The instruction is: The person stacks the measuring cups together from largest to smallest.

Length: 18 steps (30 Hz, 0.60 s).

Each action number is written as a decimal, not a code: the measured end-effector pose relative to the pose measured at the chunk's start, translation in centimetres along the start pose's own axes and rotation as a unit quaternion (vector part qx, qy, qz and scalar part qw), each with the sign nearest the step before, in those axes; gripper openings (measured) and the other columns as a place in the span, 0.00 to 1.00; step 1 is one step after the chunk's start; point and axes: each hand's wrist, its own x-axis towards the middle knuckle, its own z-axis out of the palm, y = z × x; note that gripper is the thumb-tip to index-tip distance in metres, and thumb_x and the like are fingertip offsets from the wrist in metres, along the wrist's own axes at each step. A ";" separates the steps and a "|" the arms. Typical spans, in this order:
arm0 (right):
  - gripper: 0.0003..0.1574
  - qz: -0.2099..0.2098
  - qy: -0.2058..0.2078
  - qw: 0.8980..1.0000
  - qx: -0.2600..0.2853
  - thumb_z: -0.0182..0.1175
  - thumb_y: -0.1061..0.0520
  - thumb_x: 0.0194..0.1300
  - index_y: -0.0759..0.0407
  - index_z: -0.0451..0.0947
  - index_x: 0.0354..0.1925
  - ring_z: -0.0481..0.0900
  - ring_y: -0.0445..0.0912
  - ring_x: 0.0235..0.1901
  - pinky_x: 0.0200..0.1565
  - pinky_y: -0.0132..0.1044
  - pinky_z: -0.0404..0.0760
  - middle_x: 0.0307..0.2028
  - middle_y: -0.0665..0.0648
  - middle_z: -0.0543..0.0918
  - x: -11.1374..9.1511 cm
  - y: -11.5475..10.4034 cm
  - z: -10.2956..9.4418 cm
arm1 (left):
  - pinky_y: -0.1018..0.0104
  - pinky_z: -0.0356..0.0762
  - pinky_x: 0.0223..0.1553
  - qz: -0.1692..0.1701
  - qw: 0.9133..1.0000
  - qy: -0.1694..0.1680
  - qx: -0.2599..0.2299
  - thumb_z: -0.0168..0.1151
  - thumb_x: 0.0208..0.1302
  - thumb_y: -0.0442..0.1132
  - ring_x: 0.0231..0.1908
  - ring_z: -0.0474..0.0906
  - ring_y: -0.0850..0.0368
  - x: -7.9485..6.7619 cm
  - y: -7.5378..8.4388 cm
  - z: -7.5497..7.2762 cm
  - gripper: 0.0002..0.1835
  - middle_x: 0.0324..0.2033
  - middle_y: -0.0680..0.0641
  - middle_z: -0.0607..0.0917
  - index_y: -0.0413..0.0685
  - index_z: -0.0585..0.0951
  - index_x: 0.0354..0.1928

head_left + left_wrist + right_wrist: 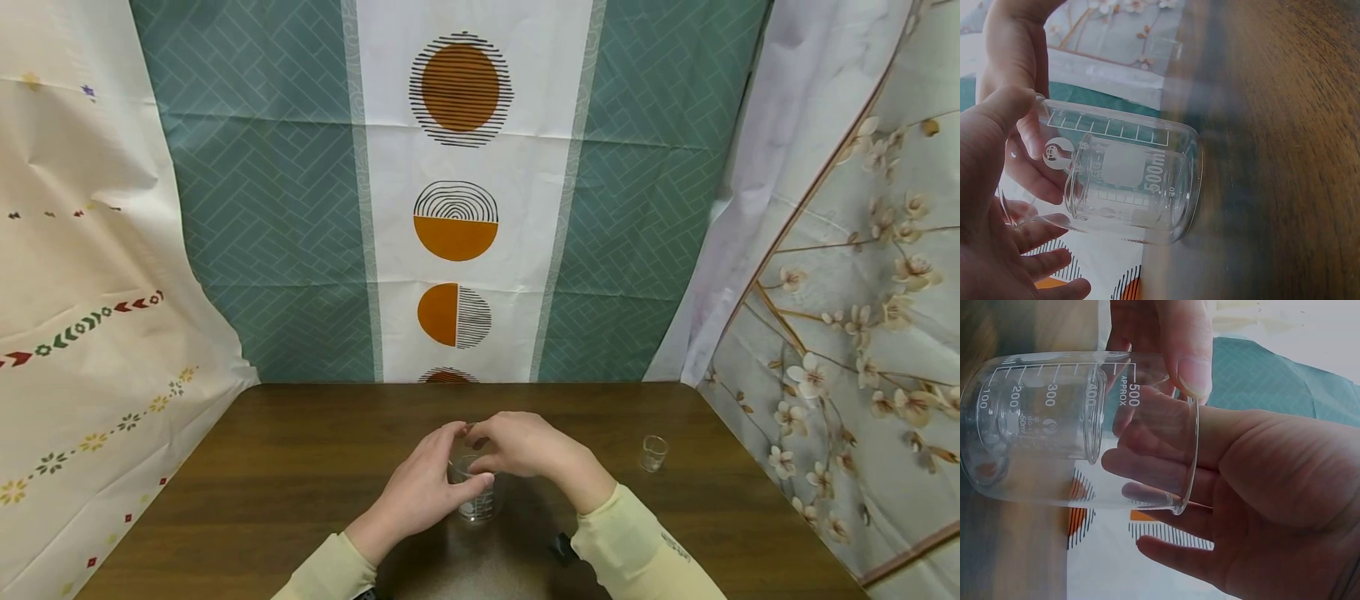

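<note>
A clear 500 ml glass beaker (477, 505) stands upright in front of me, white graduations on its side. Nested within it is a smaller glass beaker (1054, 419), its rim well below the big one's. My left hand (429, 483) holds the large beaker near the rim, thumb on the near side and fingers spread round the far side. From the right, my right hand (528, 450) reaches over the mouth; its loosely bent fingers (1147, 465) extend past the rim and show through the glass. They are apart from the small beaker.
Another small glass beaker (653, 454) stands on the wooden table (300, 433) to the right. A small dark object (562, 547) shows beside my right sleeve. Patterned cloths (637, 208) hang behind the table and along both sides.
</note>
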 end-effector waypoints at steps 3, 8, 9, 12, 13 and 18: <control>0.24 0.000 0.009 1.000 0.004 0.78 0.45 0.71 0.48 0.90 0.61 0.88 0.48 0.56 0.58 0.48 0.85 0.54 0.46 0.92 -0.2 0.0 0.0 | 0.37 0.80 0.60 0.001 1.000 0.003 0.002 0.71 0.68 0.73 0.67 0.76 0.44 0.0 0.1 0.0 0.52 0.74 0.42 0.76 0.45 0.69 0.80; 0.24 0.000 0.023 1.000 0.012 0.78 0.46 0.72 0.50 0.90 0.61 0.88 0.48 0.56 0.57 0.49 0.86 0.54 0.47 0.92 -0.5 0.1 0.0 | 0.37 0.80 0.61 0.000 1.000 0.003 0.005 0.71 0.68 0.73 0.68 0.76 0.44 0.0 0.0 0.0 0.51 0.74 0.43 0.76 0.46 0.69 0.79; 0.24 0.000 0.026 1.000 0.013 0.77 0.45 0.72 0.50 0.90 0.62 0.88 0.48 0.57 0.57 0.49 0.86 0.54 0.46 0.91 -0.6 0.1 0.1 | 0.37 0.80 0.61 -0.001 1.000 0.003 0.004 0.71 0.68 0.73 0.67 0.76 0.45 0.0 0.0 0.0 0.51 0.74 0.43 0.76 0.46 0.69 0.79; 0.24 -0.006 0.038 0.999 0.020 0.77 0.46 0.72 0.51 0.90 0.61 0.88 0.49 0.57 0.57 0.50 0.86 0.54 0.47 0.92 -0.8 0.3 0.1 | 0.38 0.81 0.59 -0.004 1.000 0.001 0.004 0.71 0.67 0.73 0.64 0.78 0.46 0.0 0.0 0.0 0.52 0.74 0.43 0.76 0.46 0.69 0.79; 0.24 -0.008 0.041 0.999 0.020 0.77 0.46 0.73 0.52 0.90 0.62 0.88 0.49 0.57 0.57 0.49 0.86 0.54 0.47 0.92 -0.9 0.3 0.1 | 0.38 0.81 0.58 -0.005 1.000 0.001 0.003 0.71 0.67 0.73 0.63 0.78 0.46 0.1 0.0 0.0 0.52 0.74 0.43 0.76 0.46 0.69 0.80; 0.23 -0.012 0.056 0.998 0.014 0.75 0.46 0.74 0.52 0.89 0.62 0.86 0.47 0.60 0.60 0.50 0.84 0.58 0.48 0.90 -1.3 0.6 0.2 | 0.37 0.80 0.60 -0.008 1.000 0.004 0.005 0.71 0.67 0.73 0.66 0.77 0.45 0.1 0.0 0.1 0.52 0.74 0.43 0.76 0.46 0.69 0.80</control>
